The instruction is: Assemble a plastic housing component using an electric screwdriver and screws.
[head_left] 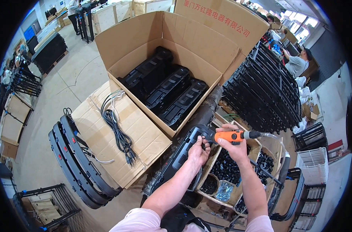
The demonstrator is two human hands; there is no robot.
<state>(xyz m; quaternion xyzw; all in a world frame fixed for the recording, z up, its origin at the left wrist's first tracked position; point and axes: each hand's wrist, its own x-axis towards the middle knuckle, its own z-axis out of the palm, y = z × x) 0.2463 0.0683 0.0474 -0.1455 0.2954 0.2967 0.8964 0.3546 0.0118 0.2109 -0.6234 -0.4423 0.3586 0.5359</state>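
Note:
A long black plastic housing with slotted vents lies slanting in front of me. Wrapped round the orange body of a power screwdriver, my right hand keeps the tool roughly level over the housing's far end. The driver's tip points left, toward that end, and its cable runs off to the right. My left hand is at the same end with thumb and fingers pinched together, close to the tip. Whatever sits between those fingers is too small to make out.
Beyond the housing, an open cardboard box holds three black housings. Power cords lie on a closed carton at left. Right of my hands, a divided parts bin contains black pieces and screws. Stacked black frames stand at far right.

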